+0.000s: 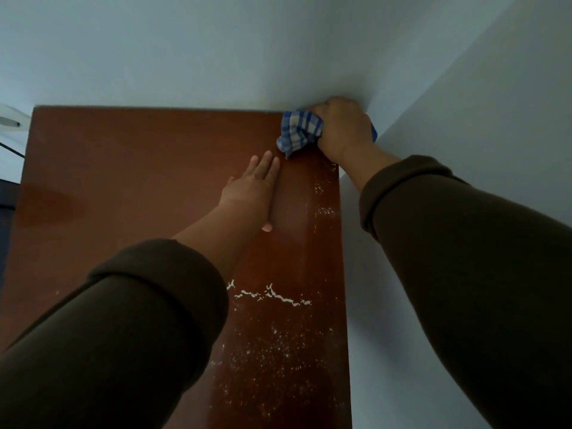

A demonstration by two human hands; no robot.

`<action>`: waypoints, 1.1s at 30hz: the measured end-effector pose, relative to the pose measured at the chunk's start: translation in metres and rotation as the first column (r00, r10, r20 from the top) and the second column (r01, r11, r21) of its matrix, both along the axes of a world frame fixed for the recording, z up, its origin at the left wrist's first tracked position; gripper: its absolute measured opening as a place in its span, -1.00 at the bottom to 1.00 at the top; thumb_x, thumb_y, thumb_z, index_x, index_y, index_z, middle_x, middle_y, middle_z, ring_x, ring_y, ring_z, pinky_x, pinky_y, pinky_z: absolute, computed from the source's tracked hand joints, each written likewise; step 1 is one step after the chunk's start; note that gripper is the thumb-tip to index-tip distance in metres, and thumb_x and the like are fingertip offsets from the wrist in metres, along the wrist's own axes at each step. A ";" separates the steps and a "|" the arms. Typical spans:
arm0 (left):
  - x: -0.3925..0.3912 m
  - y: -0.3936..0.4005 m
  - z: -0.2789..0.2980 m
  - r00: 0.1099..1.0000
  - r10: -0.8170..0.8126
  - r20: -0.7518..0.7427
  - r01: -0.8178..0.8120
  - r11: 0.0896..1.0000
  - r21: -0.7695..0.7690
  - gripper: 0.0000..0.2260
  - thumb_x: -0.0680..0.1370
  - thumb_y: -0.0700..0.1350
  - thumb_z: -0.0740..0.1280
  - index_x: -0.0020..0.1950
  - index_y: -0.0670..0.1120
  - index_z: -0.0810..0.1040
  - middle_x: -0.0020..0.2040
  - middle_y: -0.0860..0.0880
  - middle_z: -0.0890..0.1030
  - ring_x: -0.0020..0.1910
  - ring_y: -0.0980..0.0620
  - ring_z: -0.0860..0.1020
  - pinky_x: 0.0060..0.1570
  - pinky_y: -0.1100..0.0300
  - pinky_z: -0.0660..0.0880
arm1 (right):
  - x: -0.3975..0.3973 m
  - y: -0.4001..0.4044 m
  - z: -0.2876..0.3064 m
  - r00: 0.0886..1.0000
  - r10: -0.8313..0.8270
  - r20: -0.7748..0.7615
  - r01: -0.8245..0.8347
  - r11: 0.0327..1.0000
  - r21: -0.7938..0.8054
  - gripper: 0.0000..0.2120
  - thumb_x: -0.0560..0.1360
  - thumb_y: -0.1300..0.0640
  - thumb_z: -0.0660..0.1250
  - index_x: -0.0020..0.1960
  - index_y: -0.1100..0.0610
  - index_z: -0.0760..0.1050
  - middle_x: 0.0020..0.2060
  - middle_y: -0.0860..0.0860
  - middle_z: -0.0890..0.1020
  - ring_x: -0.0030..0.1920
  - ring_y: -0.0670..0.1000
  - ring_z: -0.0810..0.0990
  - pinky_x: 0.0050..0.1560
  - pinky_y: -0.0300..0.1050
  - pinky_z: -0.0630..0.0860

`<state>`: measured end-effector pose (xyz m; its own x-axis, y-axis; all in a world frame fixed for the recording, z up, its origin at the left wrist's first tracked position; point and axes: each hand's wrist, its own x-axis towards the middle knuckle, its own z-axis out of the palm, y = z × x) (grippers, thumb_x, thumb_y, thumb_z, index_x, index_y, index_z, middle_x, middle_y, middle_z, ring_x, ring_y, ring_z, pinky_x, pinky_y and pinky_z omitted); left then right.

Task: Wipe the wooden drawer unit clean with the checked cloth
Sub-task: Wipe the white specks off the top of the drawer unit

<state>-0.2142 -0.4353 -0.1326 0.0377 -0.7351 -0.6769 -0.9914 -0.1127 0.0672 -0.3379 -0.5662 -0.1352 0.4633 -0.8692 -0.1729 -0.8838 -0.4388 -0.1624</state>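
Observation:
The reddish-brown wooden drawer unit (pixel 130 168) fills the middle of the view, seen from above; only its flat top shows. My right hand (pixel 342 125) is shut on the bunched blue-and-cream checked cloth (pixel 298 131) at the top's far right corner, pressed against the wall. My left hand (pixel 255 188) lies flat on the wood just left of the cloth, fingers together and pointing away. White flecks and a cracked white streak (pixel 272 295) mark the right side of the top nearer to me.
Pale walls meet in a corner behind and to the right of the unit (pixel 464 103). A white object with a dark cable (pixel 9 122) pokes in at the left edge. A dark shape (pixel 6 193) sits left of the unit.

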 end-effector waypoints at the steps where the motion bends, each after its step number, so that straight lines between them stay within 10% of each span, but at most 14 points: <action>1: 0.001 0.001 0.000 1.000 -0.004 0.011 0.004 1.000 -0.015 0.12 0.33 -0.06 0.54 0.54 -0.06 -0.29 0.55 0.01 -0.31 0.55 -0.04 -0.19 0.46 -0.12 0.12 | -0.001 0.003 0.000 1.000 0.018 -0.007 -0.018 1.000 0.008 -0.64 0.50 0.28 0.25 0.27 0.07 0.50 0.17 0.16 0.52 0.20 0.24 0.49 0.14 0.10 0.50; 19: -0.022 0.072 0.002 0.993 0.118 -0.016 -0.118 0.967 -0.226 -0.48 0.64 -0.21 0.13 0.56 -0.03 0.01 0.57 -0.04 0.01 0.52 -0.10 0.12 0.38 -0.03 0.28 | -0.065 0.199 0.006 1.000 0.013 -0.025 -0.011 0.998 0.062 -0.61 0.55 0.18 0.22 0.35 -0.06 0.43 0.17 0.04 0.54 0.14 0.15 0.48 0.08 0.06 0.50; 33: 0.062 0.145 0.019 0.999 -0.025 -0.032 0.018 0.982 -0.190 -0.47 0.58 -0.29 0.13 0.54 -0.10 0.11 0.54 -0.05 0.19 0.49 -0.09 0.22 0.46 0.06 0.21 | -0.014 0.238 0.069 0.993 -0.085 0.076 0.084 0.996 0.017 -0.78 0.51 0.19 0.28 0.13 0.08 0.55 -0.04 0.11 0.60 -0.03 0.15 0.57 -0.10 -0.09 0.47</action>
